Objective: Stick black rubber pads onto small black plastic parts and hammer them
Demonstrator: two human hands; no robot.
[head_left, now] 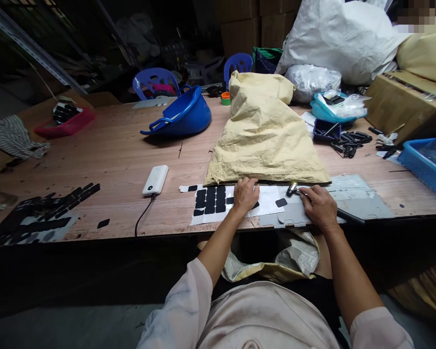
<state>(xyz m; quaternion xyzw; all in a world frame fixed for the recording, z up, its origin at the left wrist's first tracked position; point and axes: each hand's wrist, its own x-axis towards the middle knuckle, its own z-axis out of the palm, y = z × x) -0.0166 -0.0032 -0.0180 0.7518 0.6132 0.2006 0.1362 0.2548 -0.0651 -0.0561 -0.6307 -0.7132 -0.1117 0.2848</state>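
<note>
My right hand (320, 207) is closed around a hammer (349, 216), whose small metal head lies to the left of my fingers, over the grey board (366, 203). The dark handle sticks out to the right past my wrist. My left hand (244, 196) rests with its fingers extended on a white backing sheet (270, 194), near the lower edge of a pale yellow sack (268, 140). Rows of black rounded pads (210, 199) stick to the sheet left of that hand. A separate black pad (281, 202) is between my hands.
A white power bank (155, 180) with a cable lies left of the sheet. Black strips (46, 215) lie at the far left. Beyond stands a tilted blue basin (185, 116). Black parts (350, 141), a cardboard box (410, 104) and a blue tray (427, 162) are at right.
</note>
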